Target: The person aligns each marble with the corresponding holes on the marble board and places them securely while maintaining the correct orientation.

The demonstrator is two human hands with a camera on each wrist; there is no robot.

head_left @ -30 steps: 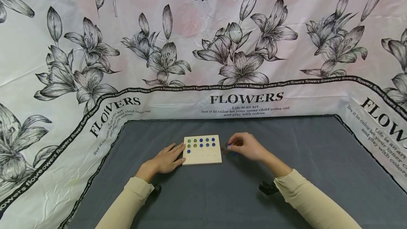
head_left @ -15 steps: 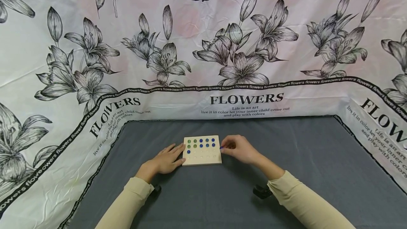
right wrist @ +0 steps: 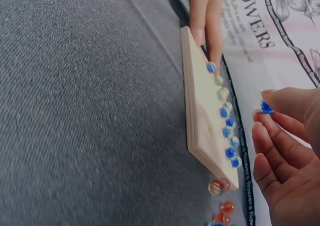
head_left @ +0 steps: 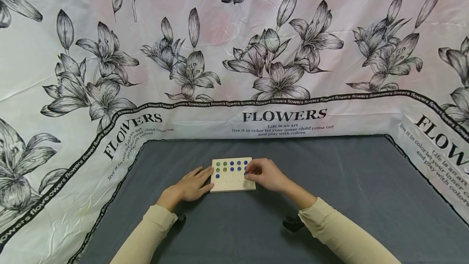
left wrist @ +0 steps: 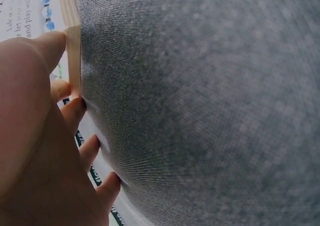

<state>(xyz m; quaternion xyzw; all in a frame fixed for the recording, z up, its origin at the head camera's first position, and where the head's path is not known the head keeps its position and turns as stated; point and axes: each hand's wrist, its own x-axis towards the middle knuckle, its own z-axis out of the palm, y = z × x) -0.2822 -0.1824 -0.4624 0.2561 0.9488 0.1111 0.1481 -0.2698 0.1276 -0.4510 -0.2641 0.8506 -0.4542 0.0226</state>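
A pale wooden board [head_left: 224,188] with rows of hollows lies on the grey cloth in the head view. Green marbles [head_left: 218,164] sit in its back left hollows, blue marbles [head_left: 232,163] to their right, and a lone blue marble [head_left: 218,176] begins the third row. My left hand [head_left: 191,184] rests against the board's left edge, fingers stretched out. Over the board's right side, my right hand [head_left: 268,175] pinches a blue marble [right wrist: 266,106] between thumb and fingertip. The right wrist view shows that marble raised above the board, other fingers loosely bent.
Loose reddish marbles [right wrist: 227,207] lie beside the board's right end, hidden behind my right hand in the head view. A white flower-printed cloth [head_left: 283,127] borders the grey cloth [head_left: 234,227] at the back and sides. A black device [head_left: 293,223] hangs under the right cuff.
My right hand has moved left from beside the loose marbles to over the board's right side, carrying the blue marble. The left hand has stayed at the board's left edge.
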